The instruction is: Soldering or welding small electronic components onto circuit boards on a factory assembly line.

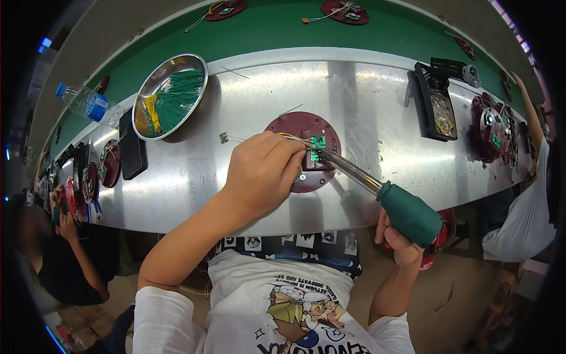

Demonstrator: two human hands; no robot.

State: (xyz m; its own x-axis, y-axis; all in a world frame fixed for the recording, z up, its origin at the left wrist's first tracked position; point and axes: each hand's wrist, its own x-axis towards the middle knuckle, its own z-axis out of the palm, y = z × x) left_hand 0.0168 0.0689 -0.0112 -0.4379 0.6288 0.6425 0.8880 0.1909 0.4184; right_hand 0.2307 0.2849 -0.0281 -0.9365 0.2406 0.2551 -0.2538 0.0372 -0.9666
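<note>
A dark red round plate lies on the metal table, with a green circuit board at its middle. My right hand is wrapped round the green handle of a soldering iron. The iron's tip touches or nearly touches the circuit board. Over the plate's left part, my left hand pinches a thin wire beside the tip; the fingers hide most of it. Yellow and pale wires run over the fingers to the board. A tiny green board with thin leads lies left of this hand.
A steel bowl of green and yellow wires stands back left, near a black phone and plastic bottle. A black soldering stand and stacked red plates are at right. Co-workers sit at both sides. More plates rest on the green strip.
</note>
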